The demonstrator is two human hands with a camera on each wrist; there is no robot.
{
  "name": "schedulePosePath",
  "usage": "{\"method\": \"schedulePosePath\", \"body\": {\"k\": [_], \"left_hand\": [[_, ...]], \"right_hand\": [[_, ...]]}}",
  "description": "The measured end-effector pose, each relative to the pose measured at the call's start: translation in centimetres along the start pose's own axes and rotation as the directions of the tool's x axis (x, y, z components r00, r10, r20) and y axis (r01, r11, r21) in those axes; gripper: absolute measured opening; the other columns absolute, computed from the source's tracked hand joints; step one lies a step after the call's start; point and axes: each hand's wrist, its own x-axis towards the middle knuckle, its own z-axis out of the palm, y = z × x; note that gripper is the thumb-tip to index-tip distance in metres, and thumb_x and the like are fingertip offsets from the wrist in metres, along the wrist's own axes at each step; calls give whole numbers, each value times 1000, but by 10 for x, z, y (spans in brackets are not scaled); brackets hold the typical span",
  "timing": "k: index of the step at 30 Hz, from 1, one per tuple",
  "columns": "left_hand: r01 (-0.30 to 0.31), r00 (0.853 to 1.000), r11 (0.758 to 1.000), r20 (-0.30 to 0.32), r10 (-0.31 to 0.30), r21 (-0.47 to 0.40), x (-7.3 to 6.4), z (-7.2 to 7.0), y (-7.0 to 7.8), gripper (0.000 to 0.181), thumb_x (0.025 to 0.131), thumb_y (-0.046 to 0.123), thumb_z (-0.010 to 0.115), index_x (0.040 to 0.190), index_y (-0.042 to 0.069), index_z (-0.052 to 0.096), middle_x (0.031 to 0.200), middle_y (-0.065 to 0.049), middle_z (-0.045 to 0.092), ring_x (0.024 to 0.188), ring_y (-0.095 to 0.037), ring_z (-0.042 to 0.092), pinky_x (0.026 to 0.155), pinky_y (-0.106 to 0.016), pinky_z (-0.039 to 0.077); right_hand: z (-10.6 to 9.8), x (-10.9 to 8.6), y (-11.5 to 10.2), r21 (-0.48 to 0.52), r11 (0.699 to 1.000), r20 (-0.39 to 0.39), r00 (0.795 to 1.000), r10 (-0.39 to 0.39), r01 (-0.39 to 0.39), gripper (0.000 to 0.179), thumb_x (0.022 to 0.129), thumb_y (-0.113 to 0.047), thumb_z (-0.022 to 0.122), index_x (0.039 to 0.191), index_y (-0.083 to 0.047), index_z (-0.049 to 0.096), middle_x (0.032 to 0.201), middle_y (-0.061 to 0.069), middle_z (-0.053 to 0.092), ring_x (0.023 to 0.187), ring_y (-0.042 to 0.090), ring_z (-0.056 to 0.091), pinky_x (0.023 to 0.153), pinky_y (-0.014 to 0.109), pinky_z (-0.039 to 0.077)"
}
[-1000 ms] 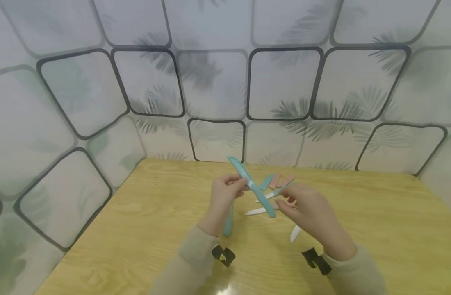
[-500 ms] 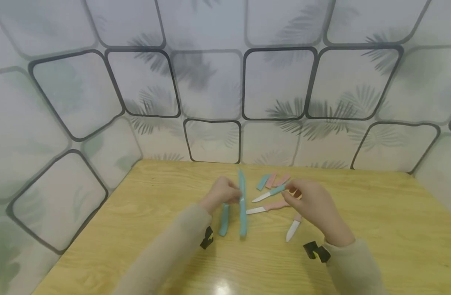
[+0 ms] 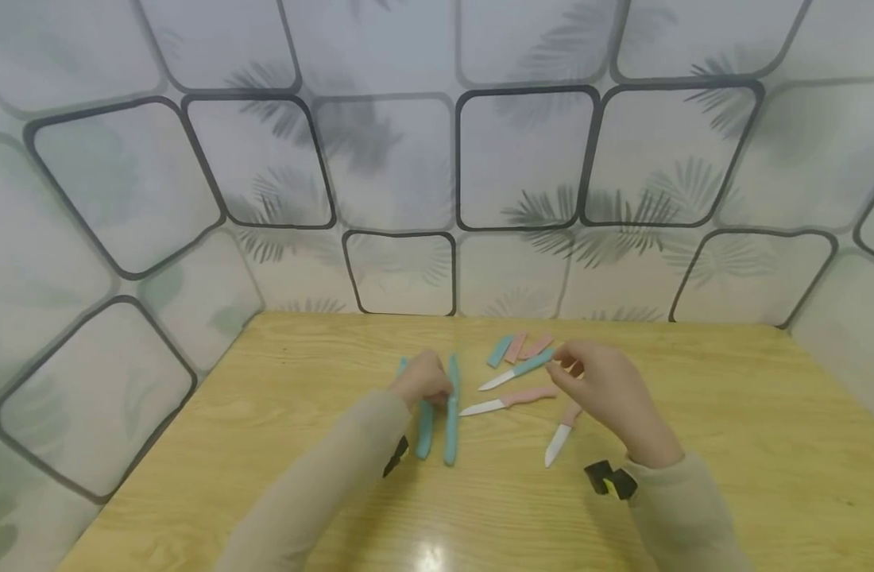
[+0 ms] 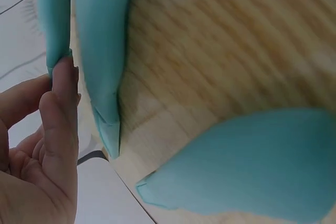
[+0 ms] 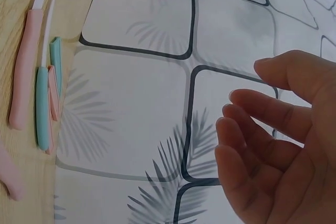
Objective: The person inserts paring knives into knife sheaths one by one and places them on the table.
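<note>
Covered teal knife [image 3: 451, 437]: at the bench [image 3: 337, 508], contact unclear, roughly parallel to another covered knife [image 3: 424, 433], probably to keep them in a neat row. Left hand [image 3: 419, 380] pinches it near mid-length, fingers clamped on it; likely gripped there for balance. Right hand [image 3: 601, 389]: empty, thumb and fingers apart, beside the bare teal-handled knife [image 3: 527, 366]. Pink-handled knives [image 3: 531, 396] and loose sheaths [image 3: 516, 348] sit apart, presumably grouped as uncovered.
</note>
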Motion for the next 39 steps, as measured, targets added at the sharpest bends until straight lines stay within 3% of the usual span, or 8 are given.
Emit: {"method": "schedulePosePath", "body": {"k": [9,18,32,39], "left_hand": [[-40,999,992,4,40,122,0,6,1,8,73,-2,65,70,-2,58,56,-9,61,52,-17,59,48,-20,47],[-23,1000,996,4,22,88,-4,7,8,10,73,-4,66,73,-3,56,58,-12,60,56,-21,62,54,-23,51],[-54,998,989,-16,57,136,-7,10,12,6,74,-4,63,72,-3,58,60,-12,61,56,-21,62,56,-25,51],[-22,1000,993,-4,22,115,-3,15,13,11,72,-4,64,75,-3,54,61,-11,59,55,-21,62,54,-25,52]], "right_hand": [[-2,-1,-3,-10,1000,-7,1000,-6,6,16,83,-18,59,89,-4,63,83,5,62,72,20,58,58,35,49],[-5,-1,-4,-15,1000,-14,1000,-6,6,15,83,-19,59,88,-5,63,84,5,63,72,22,58,58,36,49],[-9,-2,-5,-3,1000,-24,1000,-3,3,12,83,-16,59,87,-5,64,84,5,63,72,20,58,59,35,48],[-11,-2,-5,4,1000,-26,1000,-1,1,12,83,-15,60,88,-5,64,84,5,63,72,20,57,59,35,48]]}}
